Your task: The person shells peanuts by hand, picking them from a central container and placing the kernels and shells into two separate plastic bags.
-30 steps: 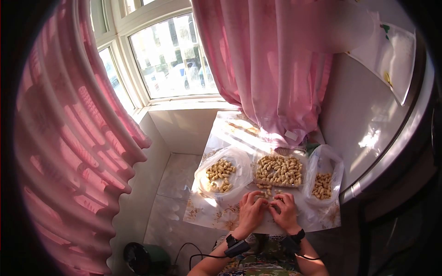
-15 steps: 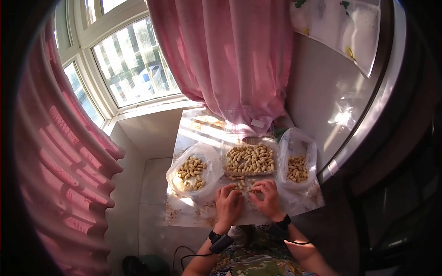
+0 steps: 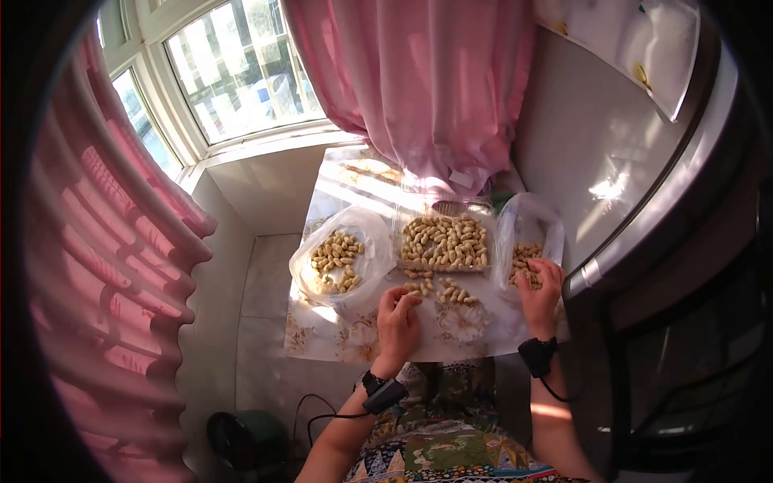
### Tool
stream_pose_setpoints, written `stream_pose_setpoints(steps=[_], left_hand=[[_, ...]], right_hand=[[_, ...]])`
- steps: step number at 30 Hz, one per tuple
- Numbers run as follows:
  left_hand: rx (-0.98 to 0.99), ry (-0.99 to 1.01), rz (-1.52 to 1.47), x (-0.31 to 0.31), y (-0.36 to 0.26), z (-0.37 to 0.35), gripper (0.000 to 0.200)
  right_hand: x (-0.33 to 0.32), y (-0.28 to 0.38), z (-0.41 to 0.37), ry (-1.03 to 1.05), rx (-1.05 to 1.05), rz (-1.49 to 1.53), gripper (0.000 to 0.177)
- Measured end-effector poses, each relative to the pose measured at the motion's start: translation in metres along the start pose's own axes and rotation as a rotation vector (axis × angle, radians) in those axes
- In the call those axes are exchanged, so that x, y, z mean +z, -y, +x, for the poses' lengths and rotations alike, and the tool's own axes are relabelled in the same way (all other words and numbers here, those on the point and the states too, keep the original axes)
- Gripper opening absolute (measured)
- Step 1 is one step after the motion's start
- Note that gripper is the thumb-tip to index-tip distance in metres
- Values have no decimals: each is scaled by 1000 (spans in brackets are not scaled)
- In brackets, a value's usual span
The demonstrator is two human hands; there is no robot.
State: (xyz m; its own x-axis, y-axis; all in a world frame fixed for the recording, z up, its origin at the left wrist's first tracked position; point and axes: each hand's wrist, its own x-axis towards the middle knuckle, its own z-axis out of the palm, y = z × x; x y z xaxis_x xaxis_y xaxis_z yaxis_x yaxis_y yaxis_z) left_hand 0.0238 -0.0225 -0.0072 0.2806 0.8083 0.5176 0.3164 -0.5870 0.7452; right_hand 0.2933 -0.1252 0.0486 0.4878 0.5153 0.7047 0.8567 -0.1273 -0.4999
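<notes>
I log loose peanuts (image 3: 439,288) just above the left hand (image 3: 398,320), curled, hold unclear; right hand (image 3: 538,290), fingers spread, sits farther right in the bag (image 3: 522,219).

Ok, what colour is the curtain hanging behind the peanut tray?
Pink. The curtain shows best in the head view, sunlit from the window.

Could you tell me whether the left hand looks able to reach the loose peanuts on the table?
Probably yes: the left hand lies just beside the loose peanuts, nothing between them, and the right hand is away at the right bag.
</notes>
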Motion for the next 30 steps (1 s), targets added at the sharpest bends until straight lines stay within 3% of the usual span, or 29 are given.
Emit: stream_pose_setpoints(steps=[2,7,9,13,17,20,24,30], left_hand=[[-15,-11,-11,1,2,-1,28],[-142,33,-110,-3,-5,-1,27],[-64,2,24,-3,-6,1,32],[10,40,288,3,-5,2,45],[14,134,301,2,-2,4,48],[42,193,253,-1,0,3,47],[16,125,208,2,0,4,49],[5,78,232,1,-6,6,55]], right_hand=[[5,14,-9,-3,-38,54,25],[32,56,-44,266,-103,252,22],[44,62,-55,340,-99,288,23],[61,67,-66,389,-90,162,41],[76,66,-69,436,-92,126,54],[84,71,-66,496,-57,241,51],[94,90,-53,497,-136,255,46],[108,93,-54,523,-135,112,37]])
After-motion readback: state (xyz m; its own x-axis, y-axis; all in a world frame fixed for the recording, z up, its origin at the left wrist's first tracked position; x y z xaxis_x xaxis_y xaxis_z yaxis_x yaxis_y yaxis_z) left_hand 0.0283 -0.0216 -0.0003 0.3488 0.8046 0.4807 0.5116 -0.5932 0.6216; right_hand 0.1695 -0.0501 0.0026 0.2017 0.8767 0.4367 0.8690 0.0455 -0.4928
